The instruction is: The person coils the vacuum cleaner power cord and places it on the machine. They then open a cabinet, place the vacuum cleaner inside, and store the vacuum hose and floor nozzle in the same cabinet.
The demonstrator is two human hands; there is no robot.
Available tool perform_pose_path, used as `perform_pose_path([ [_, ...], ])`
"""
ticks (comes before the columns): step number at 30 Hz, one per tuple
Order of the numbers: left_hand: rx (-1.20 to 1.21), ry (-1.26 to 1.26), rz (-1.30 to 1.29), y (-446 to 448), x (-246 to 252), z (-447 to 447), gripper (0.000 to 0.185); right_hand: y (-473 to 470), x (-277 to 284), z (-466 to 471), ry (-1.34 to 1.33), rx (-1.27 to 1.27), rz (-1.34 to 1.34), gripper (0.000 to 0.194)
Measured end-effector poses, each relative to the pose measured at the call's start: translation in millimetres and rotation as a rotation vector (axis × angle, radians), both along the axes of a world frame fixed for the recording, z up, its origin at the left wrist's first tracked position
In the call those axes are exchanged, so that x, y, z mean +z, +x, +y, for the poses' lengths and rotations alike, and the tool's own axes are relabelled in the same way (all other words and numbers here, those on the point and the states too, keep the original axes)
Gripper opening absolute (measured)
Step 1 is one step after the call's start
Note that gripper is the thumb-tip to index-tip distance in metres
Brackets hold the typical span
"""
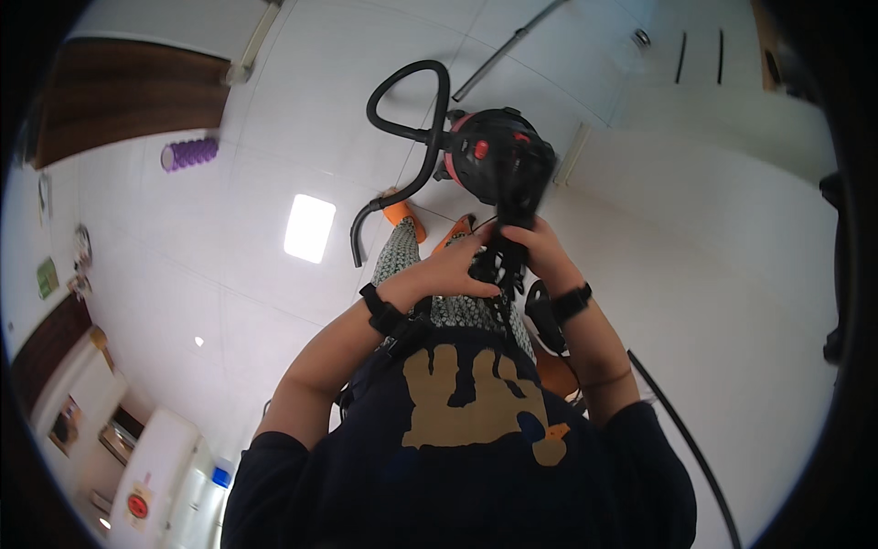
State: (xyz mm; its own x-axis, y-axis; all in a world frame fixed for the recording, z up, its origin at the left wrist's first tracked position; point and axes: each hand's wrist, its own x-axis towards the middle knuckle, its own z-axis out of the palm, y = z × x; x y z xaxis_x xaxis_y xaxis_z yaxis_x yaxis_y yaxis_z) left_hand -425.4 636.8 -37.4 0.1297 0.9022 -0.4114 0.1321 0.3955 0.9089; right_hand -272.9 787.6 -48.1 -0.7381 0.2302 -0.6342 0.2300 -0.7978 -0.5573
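Observation:
In front of my body, both hands are at a bundle of black cord [509,264], blurred and partly hidden by my fingers. My right hand [545,254] grips its right side, thumb across the top. From the left, my left hand [449,267] curls round it with thumb and fingers apart. A dark blurred part of the bundle reaches up over the near edge of a black and red canister vacuum cleaner [473,161] on the floor. Its black corrugated hose [440,103] loops out left and ends in a bent handle [355,240] near my feet.
A metal vacuum tube [507,51] lies on the tiled floor [260,288] beyond the vacuum cleaner. A purple foam roller [191,155] is by a brown wooden door [137,96]. White cabinets [693,158] stand close on my right. My feet wear orange slippers [411,223].

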Motion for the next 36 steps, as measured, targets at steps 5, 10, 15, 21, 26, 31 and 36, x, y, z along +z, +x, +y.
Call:
perform_pose_path([
  [5, 0.062, -0.268, 0.196, -52, -72, -32, 0.064, 16, -31, 22, 0.267, -0.104, -0.479, 0.025],
  [10, 0.133, -0.276, 0.327, -73, -165, -9, 0.059, 3, -110, 60, 0.181, -0.125, -0.594, 0.022],
  [15, 0.122, -0.104, 0.397, -79, -281, 58, 0.064, -27, -205, 83, 0.096, -0.199, -0.57, 0.039],
  [21, -0.223, 0.117, 1.153, -84, -417, 93, 0.064, -37, -262, 65, 0.567, -0.141, -0.585, 0.066],
  [26, -0.226, -0.373, 1.411, -139, -443, 108, 0.069, -37, -272, 58, 0.462, -0.157, -0.648, 0.052],
  [31, -0.628, 0.211, 1.291, -173, -451, 135, 0.075, -33, -273, 63, 0.494, -0.16, -0.503, 0.043],
  [36, -0.41, -0.077, 0.742, -172, -476, 157, 0.037, -26, -275, 61, 0.553, -0.129, -0.477, 0.036],
])
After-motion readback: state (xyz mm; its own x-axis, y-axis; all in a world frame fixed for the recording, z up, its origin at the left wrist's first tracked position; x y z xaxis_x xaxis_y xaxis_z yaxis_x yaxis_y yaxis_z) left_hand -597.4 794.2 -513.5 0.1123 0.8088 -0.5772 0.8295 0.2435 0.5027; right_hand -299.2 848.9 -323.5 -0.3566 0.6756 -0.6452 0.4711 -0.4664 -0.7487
